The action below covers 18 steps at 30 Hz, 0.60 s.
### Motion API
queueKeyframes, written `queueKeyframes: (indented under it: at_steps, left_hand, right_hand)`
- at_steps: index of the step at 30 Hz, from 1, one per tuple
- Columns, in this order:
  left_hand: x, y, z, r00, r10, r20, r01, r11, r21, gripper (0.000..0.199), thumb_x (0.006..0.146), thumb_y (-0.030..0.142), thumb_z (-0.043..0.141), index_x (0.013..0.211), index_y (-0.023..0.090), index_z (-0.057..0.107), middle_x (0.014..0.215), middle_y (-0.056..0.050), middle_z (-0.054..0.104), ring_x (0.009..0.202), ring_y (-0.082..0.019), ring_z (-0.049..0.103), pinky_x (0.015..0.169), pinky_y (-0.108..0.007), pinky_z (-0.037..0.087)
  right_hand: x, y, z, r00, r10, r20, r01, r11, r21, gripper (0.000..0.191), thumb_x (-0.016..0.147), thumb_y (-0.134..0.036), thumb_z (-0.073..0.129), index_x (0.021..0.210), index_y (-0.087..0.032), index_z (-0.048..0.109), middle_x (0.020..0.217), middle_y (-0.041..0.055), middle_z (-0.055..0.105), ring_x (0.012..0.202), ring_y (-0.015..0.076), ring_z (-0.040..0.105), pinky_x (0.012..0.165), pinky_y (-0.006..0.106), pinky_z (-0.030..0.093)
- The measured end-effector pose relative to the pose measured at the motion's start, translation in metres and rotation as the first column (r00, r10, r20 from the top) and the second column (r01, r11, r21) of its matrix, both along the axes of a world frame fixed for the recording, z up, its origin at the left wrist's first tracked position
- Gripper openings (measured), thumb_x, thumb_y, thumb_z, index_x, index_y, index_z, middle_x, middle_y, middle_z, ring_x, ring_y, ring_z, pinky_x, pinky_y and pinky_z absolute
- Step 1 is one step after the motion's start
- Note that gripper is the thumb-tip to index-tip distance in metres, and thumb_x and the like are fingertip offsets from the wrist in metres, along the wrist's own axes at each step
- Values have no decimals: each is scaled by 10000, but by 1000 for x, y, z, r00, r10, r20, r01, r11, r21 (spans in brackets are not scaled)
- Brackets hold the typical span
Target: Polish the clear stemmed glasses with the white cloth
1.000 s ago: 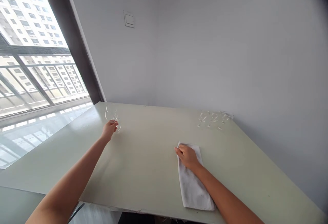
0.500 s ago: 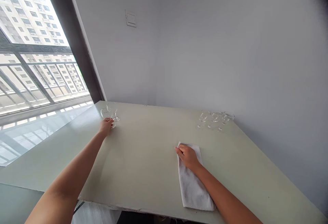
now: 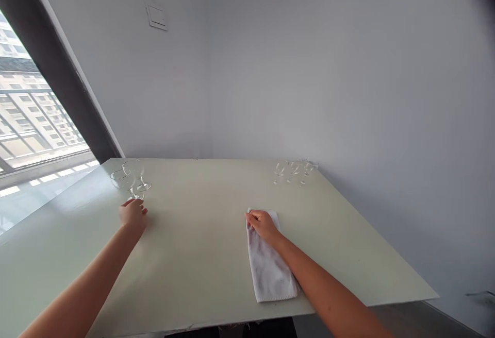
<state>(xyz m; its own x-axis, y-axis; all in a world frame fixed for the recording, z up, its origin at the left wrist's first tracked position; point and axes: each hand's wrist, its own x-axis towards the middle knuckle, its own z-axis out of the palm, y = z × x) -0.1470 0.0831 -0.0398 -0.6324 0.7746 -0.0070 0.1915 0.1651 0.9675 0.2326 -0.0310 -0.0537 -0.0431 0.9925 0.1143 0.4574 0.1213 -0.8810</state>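
Two clear stemmed glasses stand at the table's far left, a nearer one [image 3: 122,179] and one just behind it [image 3: 144,185]. My left hand [image 3: 133,213] is just in front of the nearer glass's foot, its fingers loosely bent and apart, with nothing seen held in them. My right hand [image 3: 263,223] rests on the upper end of a folded white cloth [image 3: 270,276], its fingers curled closed on the fabric. The cloth lies flat, partly under my right wrist and forearm.
Several more clear stemmed glasses [image 3: 294,169] stand at the far right of the pale table [image 3: 197,240]. Grey walls border the back and right. A window [image 3: 34,116] is on the left, and a switch plate [image 3: 157,17] is on the wall.
My left hand has come off the nearer glass's stem and drawn back toward me. The view has turned right, shifting everything leftward in the picture. My right hand stays on the cloth.
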Motion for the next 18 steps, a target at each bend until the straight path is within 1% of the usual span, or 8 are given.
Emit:
queueKeyframes:
  at_steps: [1,3,5,8,11,13,15,18]
  left_hand:
    - [11,-5,-3,999,-1,34,2,1000,-10,332,830,274,487,1141,162,459,1054,-75,536,864,-158,558,716,-339,486]
    - [36,-17,-11,996,-29,87,28,1000,6,354,775,214,500,1123,199,439,985,-44,534,747,-116,550,628,-271,476]
    - [60,-31,-17,991,-103,89,95,992,87,363,702,205,523,1058,235,456,968,-15,515,676,-89,518,578,-230,450]
    - [83,-46,-22,975,-221,1,219,967,129,339,655,247,538,988,250,476,968,-3,508,650,-92,490,570,-238,429]
    - [87,-48,-24,965,-260,-13,260,962,87,336,645,273,541,975,251,478,950,-2,522,653,-104,504,599,-261,431]
    - [84,-44,-25,965,-261,7,260,961,95,336,642,280,544,970,249,477,948,-1,523,646,-104,517,615,-271,438]
    - [81,-42,-26,964,-267,9,264,958,109,330,645,282,545,966,248,475,942,1,521,636,-101,521,623,-274,443]
    - [81,-43,-25,961,-278,2,275,954,118,318,658,288,540,965,246,471,935,1,517,646,-102,521,630,-270,448]
  right_hand:
    - [3,2,2,988,-46,-147,39,998,-47,389,765,-463,475,505,-174,466,521,-15,501,483,95,425,469,221,318]
    - [13,12,5,907,-185,-379,148,981,-124,309,691,-454,560,575,-170,522,533,-8,524,489,106,463,450,221,350]
    - [31,28,9,807,-337,-484,293,942,-167,249,648,-415,593,662,-174,535,564,-10,532,493,106,487,436,215,373]
    - [66,59,12,693,-504,-516,487,854,-181,214,647,-339,573,785,-185,515,636,-17,535,486,83,496,442,204,404]
    - [96,87,13,606,-598,-525,588,781,-210,317,620,-224,583,924,-182,502,720,-3,561,495,80,524,457,207,435]
    - [105,101,13,584,-624,-519,611,759,-226,414,603,-156,589,1003,-185,489,785,11,579,500,78,539,465,208,447]
    - [107,112,12,581,-639,-505,616,750,-241,457,609,-114,591,1046,-191,483,826,16,586,490,69,538,468,205,451]
    - [101,123,11,604,-643,-471,602,755,-258,396,679,-116,596,1058,-184,500,898,35,588,546,76,561,519,219,473]
